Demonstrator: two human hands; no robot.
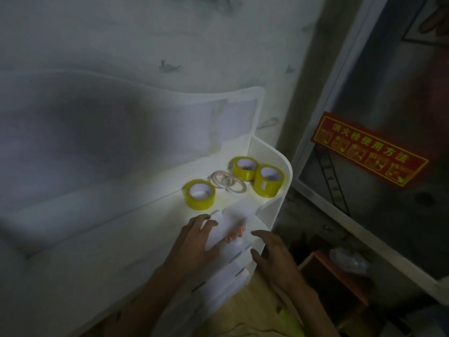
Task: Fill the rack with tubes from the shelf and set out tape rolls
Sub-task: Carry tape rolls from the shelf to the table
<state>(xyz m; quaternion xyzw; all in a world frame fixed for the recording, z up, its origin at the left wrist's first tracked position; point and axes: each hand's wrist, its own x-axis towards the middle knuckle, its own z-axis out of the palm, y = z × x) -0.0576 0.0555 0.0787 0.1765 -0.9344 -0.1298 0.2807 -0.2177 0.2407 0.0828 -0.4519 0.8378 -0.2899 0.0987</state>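
Three yellow tape rolls stand on the white shelf top (121,229): one at the front (199,194), one at the back (244,168), one at the right (268,180). Two thin clear tape rolls (227,182) lie flat between them. A white rack (233,220), blurred, sits at the shelf's near right end with orange-capped tubes (234,234) showing in it. My left hand (196,242) grips the rack's left side with curled fingers. My right hand (272,254) sits just right of the rack, fingers loosely bent; whether it touches the rack is unclear.
A translucent plastic bin (145,127) stands behind the shelf against the patterned wall. To the right is a metal cabinet door with a red sign (369,149). Below it lies a box (340,271) with a plastic bag on the floor. The scene is dim.
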